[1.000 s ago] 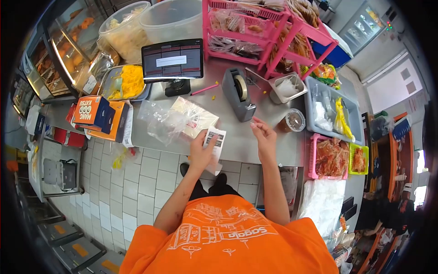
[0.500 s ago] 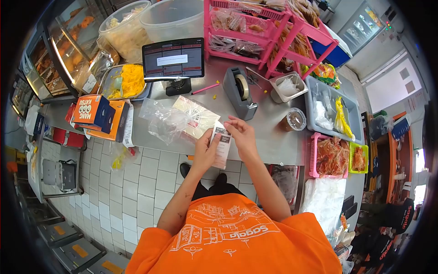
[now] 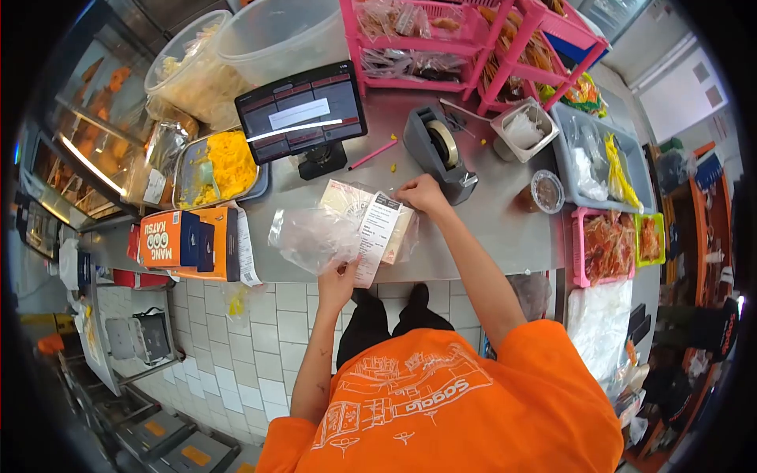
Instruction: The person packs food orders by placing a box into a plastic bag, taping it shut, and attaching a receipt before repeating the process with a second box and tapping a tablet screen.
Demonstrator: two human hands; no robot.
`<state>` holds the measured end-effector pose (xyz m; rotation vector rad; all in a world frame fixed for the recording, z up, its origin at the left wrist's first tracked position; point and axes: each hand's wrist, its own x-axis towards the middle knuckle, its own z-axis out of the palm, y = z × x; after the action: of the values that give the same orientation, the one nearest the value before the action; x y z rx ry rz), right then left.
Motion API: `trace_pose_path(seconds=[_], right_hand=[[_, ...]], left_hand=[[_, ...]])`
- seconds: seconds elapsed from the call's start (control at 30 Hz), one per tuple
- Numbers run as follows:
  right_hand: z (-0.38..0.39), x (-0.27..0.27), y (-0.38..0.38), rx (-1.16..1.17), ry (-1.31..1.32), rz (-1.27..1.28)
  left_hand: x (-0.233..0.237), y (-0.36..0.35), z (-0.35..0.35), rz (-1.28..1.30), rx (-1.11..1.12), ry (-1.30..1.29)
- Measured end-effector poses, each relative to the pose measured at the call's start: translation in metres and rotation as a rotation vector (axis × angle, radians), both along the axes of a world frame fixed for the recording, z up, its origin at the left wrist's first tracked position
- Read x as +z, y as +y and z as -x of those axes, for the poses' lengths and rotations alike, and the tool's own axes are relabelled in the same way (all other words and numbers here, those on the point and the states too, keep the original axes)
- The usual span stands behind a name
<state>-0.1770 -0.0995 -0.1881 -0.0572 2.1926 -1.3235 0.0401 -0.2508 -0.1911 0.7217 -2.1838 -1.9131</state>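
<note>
Your left hand (image 3: 339, 281) reaches up from the counter edge (image 3: 489, 264), forearm straight, with the fingers pinched shut on the lower end of the receipt (image 3: 377, 230). The slip lies across the clear bag (image 3: 314, 236) and the paper packet (image 3: 344, 199). Your right hand (image 3: 422, 194) is bent at the wrist with its fingers curled down onto the receipt's top end. I can't tell whether they grip it. The tape dispenser (image 3: 438, 150) is just beside that hand.

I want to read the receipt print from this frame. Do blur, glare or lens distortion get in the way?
Head view: strong fisheye, black corners, counter edge bowed; light even, shadows soft; a glare streak crosses the screen; the receipt is sharp, no motion blur, but its print is too small to read.
</note>
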Motion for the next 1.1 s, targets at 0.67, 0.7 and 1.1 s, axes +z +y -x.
trace_pose_path(seconds=[0.67, 0.7, 1.1], right_hand=[[0.026, 0.082, 0.100, -0.238, -0.026, -0.116], [0.029, 0.081, 0.103, -0.229, -0.028, -0.116], [-0.033, -0.003, 0.136, -0.219, 0.600, 0.408]], left_hand=[[-0.032, 0.064, 0.049, -0.343, -0.034, 0.088], [-0.032, 0.070, 0.048, -0.354, -0.024, 0.104], [0.017, 0.113, -0.015, -0.493, -0.083, -0.042]])
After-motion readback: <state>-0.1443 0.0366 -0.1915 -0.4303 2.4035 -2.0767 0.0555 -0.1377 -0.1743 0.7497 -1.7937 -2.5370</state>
